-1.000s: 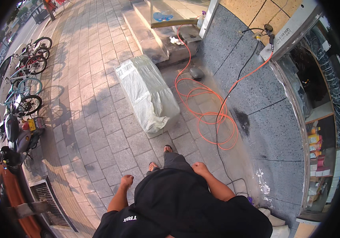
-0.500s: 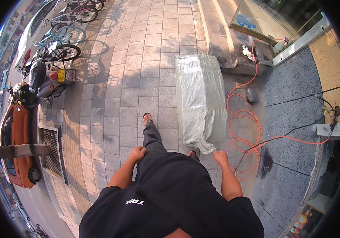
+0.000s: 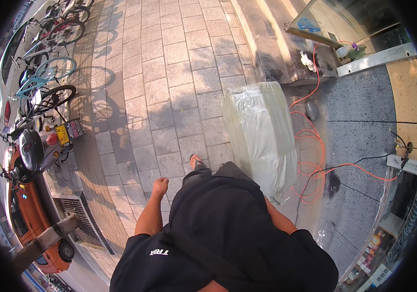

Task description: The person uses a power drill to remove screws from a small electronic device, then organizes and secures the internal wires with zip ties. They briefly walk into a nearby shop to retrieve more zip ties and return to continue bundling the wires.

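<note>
My left hand hangs beside my dark trousers with its fingers curled and nothing visible in them. My right forearm shows at the right of my black shirt, but the hand is hidden, so its hold cannot be seen. A large pale, wrapped package lies on the paving, just ahead of my right side, its near end reaching my body. One sandalled foot shows ahead. An orange hose lies looped beside the package with a dark cable crossing it, near a grey rounded object.
Stone steps and a glass display case stand at upper right, beside a grey wall. Several bicycles, a scooter and an orange car line the left, near a drain grate.
My view swung left, then I moved forward alongside the package. My right hand, seen at the package's near end half a second ago, is now hidden. My left hand swung out from my trousers.
</note>
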`<action>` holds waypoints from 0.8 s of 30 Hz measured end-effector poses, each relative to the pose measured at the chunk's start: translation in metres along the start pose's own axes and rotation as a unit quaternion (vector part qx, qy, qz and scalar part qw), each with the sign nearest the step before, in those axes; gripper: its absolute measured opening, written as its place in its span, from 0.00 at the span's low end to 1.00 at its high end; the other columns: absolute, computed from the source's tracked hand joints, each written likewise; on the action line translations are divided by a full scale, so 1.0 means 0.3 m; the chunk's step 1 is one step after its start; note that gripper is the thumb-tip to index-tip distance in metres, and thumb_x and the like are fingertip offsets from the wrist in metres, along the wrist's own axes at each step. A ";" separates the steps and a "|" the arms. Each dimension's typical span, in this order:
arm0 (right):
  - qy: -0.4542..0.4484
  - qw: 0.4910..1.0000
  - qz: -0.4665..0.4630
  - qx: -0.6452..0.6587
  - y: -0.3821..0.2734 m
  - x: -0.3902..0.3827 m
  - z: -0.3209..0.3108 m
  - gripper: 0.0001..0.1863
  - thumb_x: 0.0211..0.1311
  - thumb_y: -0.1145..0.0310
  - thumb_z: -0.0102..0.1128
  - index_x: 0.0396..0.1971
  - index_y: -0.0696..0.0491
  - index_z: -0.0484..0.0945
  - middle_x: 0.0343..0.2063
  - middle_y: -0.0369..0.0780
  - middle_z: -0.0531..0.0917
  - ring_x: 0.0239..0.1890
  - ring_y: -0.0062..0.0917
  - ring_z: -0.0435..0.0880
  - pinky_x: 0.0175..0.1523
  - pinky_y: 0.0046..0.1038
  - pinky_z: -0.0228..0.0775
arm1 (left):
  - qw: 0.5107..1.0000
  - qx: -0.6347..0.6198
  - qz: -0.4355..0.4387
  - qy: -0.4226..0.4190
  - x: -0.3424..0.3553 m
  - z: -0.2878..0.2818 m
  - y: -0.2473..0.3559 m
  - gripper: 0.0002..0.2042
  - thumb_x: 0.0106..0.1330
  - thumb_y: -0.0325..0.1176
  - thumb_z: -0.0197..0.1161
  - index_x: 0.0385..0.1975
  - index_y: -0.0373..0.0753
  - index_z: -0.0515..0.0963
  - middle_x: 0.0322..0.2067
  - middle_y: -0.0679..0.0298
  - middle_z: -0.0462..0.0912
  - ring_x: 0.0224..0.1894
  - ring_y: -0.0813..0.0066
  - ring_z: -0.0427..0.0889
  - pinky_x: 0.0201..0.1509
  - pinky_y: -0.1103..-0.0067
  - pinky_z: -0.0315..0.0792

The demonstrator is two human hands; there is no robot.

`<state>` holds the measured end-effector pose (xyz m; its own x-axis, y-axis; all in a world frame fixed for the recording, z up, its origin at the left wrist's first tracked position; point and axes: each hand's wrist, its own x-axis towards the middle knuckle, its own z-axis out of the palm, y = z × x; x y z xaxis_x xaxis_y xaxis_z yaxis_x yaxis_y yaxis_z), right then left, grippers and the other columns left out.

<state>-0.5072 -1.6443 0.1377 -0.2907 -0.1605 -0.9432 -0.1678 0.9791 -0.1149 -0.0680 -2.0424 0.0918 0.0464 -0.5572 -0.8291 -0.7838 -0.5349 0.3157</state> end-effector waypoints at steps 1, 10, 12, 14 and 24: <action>0.024 1.000 0.000 0.014 -0.069 0.023 -0.030 0.22 0.59 0.54 0.64 0.39 0.60 0.88 0.42 0.56 0.88 0.49 0.50 0.87 0.55 0.45 0.78 | 0.996 -0.005 -0.074 -0.043 -0.047 -0.038 0.159 0.19 0.68 0.41 0.62 0.51 0.36 0.87 0.45 0.53 0.91 0.49 0.60 0.88 0.55 0.68 0.80; -0.017 0.998 -0.030 0.051 -0.729 0.413 -0.200 0.24 0.62 0.51 0.62 0.41 0.60 0.87 0.45 0.57 0.87 0.53 0.51 0.86 0.58 0.45 0.76 | 0.979 0.156 0.130 -0.023 0.281 -0.288 0.856 0.21 0.69 0.41 0.64 0.54 0.33 0.84 0.50 0.50 0.89 0.54 0.61 0.88 0.61 0.69 0.78; -0.045 0.997 -0.057 0.026 -0.911 0.518 -0.308 0.25 0.63 0.51 0.62 0.41 0.60 0.87 0.46 0.58 0.87 0.54 0.51 0.86 0.59 0.45 0.76 | 0.989 0.088 0.116 -0.006 0.338 -0.348 1.066 0.21 0.70 0.41 0.64 0.55 0.31 0.83 0.50 0.50 0.89 0.54 0.61 0.88 0.61 0.69 0.78; 0.004 0.995 -0.093 -0.019 -1.113 0.681 -0.574 0.25 0.64 0.50 0.61 0.42 0.60 0.87 0.47 0.58 0.87 0.55 0.51 0.85 0.59 0.45 0.76 | 0.996 0.051 0.067 -0.007 0.357 -0.378 1.280 0.21 0.71 0.40 0.63 0.56 0.30 0.83 0.49 0.50 0.89 0.52 0.61 0.88 0.57 0.70 0.79; 0.221 0.884 -0.244 0.330 -2.149 0.750 -1.890 0.21 0.72 0.54 0.54 0.34 0.59 0.84 0.23 0.42 0.85 0.25 0.28 0.87 0.36 0.33 0.79 | 0.972 0.148 0.170 -0.060 0.748 -0.407 2.123 0.16 0.70 0.39 0.66 0.44 0.31 0.87 0.39 0.58 0.91 0.42 0.71 0.88 0.46 0.73 0.80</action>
<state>-0.9985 -2.3826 0.1762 -0.6998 -0.4751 -0.5334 0.1693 0.6151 -0.7701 -0.4811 -2.5857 0.1633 -0.3055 -0.5822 -0.7534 -0.8862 -0.1156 0.4487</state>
